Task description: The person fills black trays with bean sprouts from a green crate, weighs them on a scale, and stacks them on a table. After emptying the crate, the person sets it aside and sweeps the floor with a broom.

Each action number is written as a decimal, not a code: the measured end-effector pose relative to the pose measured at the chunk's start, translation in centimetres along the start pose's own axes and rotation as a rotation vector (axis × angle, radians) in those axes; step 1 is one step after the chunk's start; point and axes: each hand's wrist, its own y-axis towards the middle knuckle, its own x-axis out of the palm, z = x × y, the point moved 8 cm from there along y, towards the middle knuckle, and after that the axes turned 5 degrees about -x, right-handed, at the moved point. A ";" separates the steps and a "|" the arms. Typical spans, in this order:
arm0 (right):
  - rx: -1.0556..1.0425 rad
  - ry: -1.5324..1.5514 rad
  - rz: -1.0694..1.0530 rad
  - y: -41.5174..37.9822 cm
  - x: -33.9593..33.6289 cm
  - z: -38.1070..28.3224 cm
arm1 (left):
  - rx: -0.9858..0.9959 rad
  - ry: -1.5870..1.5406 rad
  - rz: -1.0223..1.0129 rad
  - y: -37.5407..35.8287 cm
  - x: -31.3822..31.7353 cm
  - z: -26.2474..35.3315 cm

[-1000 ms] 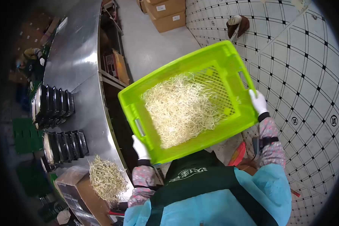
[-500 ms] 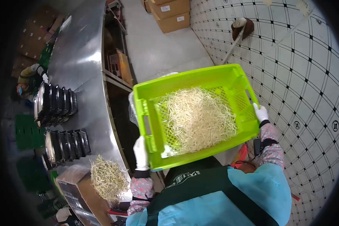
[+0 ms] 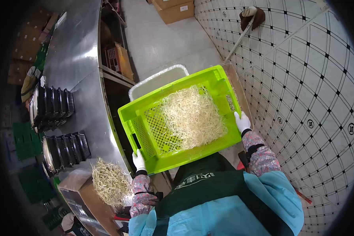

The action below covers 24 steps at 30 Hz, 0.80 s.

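Note:
A bright green plastic basket (image 3: 129, 114) with perforated sides and floor is held in front of my body, tilted. Pale bean sprouts (image 3: 194, 118) lie heaped on its floor, mostly right of the middle. My left hand (image 3: 138, 160), in a white glove, grips the basket's near left corner. At the right end, my right hand (image 3: 242, 121), also white-gloved, is closed on the rim. Part of each hand's fingers is hidden by the basket wall. Behind the basket, a translucent whitish tub (image 3: 159, 80) shows partly.
To the left runs a long steel table (image 3: 76, 59) carrying stacks of black trays (image 3: 53, 106) and a pile of sprouts (image 3: 111, 183). An open cardboard box (image 3: 82, 196) stands beside that pile. Another person's sleeve (image 3: 28, 84) is across the table. Cardboard boxes (image 3: 175, 11) sit at the far end.
The basket has moved left and turned, its right end swinging away from me. My hands went with it. More of the whitish tub behind it now shows.

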 end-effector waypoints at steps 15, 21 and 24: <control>-0.484 0.001 -0.266 -3.0 8.8 -9.9 | -0.241 0.017 -0.415 -8.8 21.3 2.5; -0.053 -0.053 -0.391 -4.3 14.7 -6.0 | -0.346 -0.089 -0.367 -10.0 28.6 -1.9; -0.071 -0.023 -0.404 -4.8 15.2 -5.9 | -0.202 0.101 -0.246 -10.5 29.2 -1.9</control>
